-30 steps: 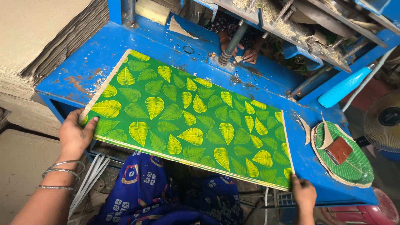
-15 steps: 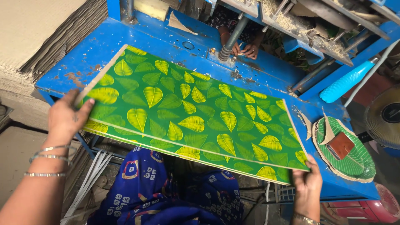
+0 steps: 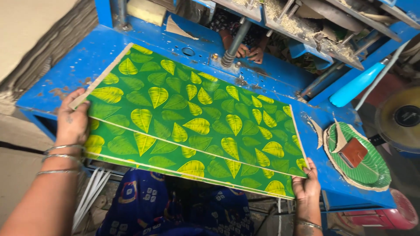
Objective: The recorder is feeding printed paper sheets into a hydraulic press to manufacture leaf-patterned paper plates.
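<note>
Two long green sheets printed with yellow leaves lie on a blue machine table (image 3: 100, 48). The top sheet (image 3: 188, 105) sits shifted toward the machine, and the lower sheet (image 3: 175, 159) shows as a strip along the near edge. My left hand (image 3: 72, 122) grips the left end of the sheets, thumb on top, with bangles on the wrist. My right hand (image 3: 306, 185) holds the right near corner of the sheets.
Another person's hands (image 3: 249, 51) rest behind a metal post (image 3: 234, 41) of the machine. A round stack of green leaf plates (image 3: 372, 170) with a brown block (image 3: 353, 152) lies at right. A light-blue handle (image 3: 356, 85) sticks out. Cardboard sheets (image 3: 48, 48) are piled at left.
One sheet lay flat a second ago. Now the top sheet has slid away from me, uncovering a second sheet beneath. Both hands moved in along the near edge.
</note>
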